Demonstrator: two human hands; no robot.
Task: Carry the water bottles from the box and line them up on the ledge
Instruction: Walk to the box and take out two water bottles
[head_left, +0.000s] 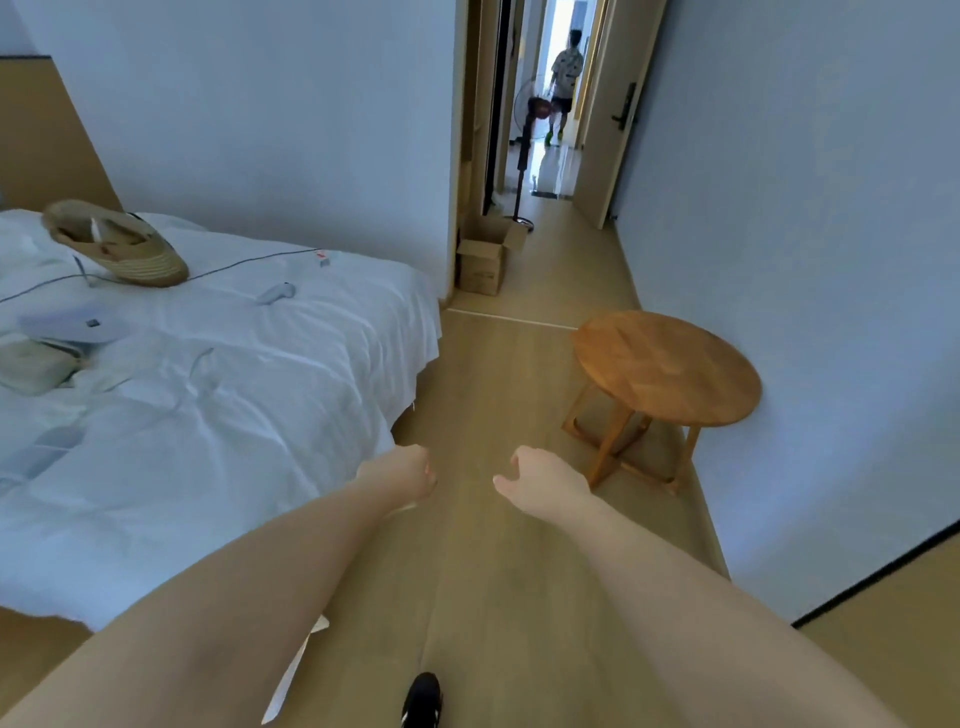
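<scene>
Both hands — left (410, 475), right (540, 480) — loosely curled, empty; box (485, 260) ahead, seemingly open-topped.

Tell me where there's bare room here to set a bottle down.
The round stool top by the right wall is bare. The floor strip between bed and stool is open up to the box. The bed's left half is crowded: hat, cable, papers. Both hands, left hand and right hand, hold nothing.
</scene>
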